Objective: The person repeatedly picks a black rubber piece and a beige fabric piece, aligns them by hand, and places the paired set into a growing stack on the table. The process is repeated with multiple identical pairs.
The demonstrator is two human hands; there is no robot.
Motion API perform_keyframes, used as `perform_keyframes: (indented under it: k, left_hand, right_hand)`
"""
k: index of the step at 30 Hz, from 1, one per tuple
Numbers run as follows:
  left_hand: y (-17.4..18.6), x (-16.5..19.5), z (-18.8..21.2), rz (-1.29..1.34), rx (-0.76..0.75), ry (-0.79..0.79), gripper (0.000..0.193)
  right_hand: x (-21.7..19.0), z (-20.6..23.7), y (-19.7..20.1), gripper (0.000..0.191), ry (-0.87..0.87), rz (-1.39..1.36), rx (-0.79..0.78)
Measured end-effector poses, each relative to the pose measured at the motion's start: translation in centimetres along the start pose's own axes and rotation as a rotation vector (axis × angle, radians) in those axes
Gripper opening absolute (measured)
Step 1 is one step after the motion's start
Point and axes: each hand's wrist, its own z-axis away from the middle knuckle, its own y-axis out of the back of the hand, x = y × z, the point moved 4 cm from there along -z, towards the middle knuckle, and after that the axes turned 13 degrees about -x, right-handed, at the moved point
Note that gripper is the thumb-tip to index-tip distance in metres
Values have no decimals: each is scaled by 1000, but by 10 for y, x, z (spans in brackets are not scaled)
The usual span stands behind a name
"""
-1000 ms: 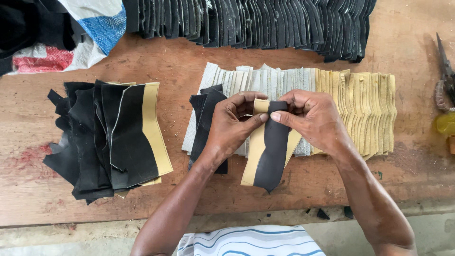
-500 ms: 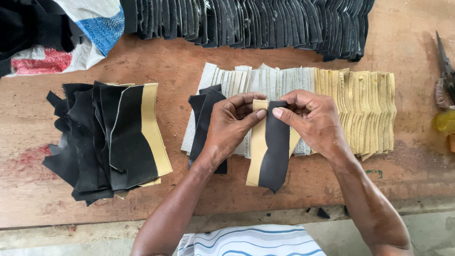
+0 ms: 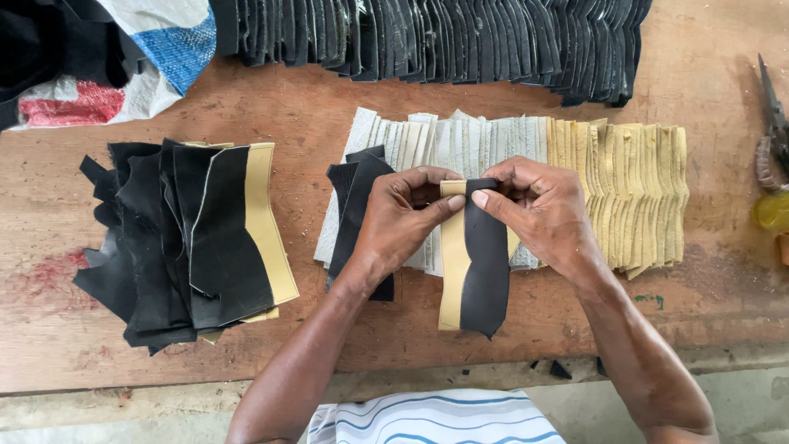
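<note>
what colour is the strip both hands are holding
Black over a tan backing, seen in the head view: the strip.

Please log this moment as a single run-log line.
left hand pinches top of black-and-tan piece | right hand pinches same top | tan strips behind | finished stack at left

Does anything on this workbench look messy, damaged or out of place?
Mostly orderly. The wooden table has a red stain near its left edge, and small dark scraps lie at its front edge. The finished stack on the left is fanned unevenly. Both hands pinch a black-and-tan piece normally.
</note>
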Motion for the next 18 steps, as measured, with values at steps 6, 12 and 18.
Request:
perform_keyframes:
  k: [6,12,18]
  left_hand:
    - [0,-1,0,7,-6,50,23]
    - [0,-2,0,139,-34,29,25]
    - [1,-5,-2,155,-7,32,24]
  right_hand:
    - [-1,0,-1,13,26,43,8]
    - [0,2,-3,12,63,45,63]
    - [1,2,-3,12,96,47,74]
